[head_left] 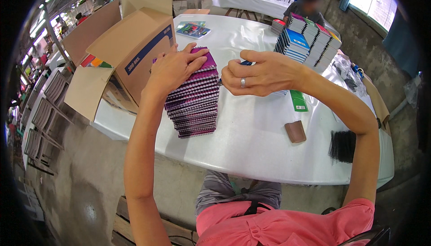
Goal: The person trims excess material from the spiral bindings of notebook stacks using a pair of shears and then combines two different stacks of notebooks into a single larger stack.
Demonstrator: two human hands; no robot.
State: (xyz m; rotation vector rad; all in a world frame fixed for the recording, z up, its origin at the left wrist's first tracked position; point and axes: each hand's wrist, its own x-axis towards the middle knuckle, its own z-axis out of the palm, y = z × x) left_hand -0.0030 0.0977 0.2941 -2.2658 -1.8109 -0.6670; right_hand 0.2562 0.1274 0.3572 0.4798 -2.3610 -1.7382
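A tall stack of purple spiral notebooks (194,99) stands on the white table (251,143) in front of me. My left hand (173,66) lies flat on top of the stack, fingers spread over the top cover. My right hand (258,73), with a ring on one finger, hovers just right of the stack's top with its fingers curled around a small dark blue object (245,62), which is mostly hidden.
An open cardboard box (134,48) sits left of the stack. Stacks of coloured spiral notebooks (310,39) stand at the right rear. A brown block (295,131), a green card (298,100), black spiral bindings (343,145) and a magazine (193,29) lie on the table. A person sits beyond.
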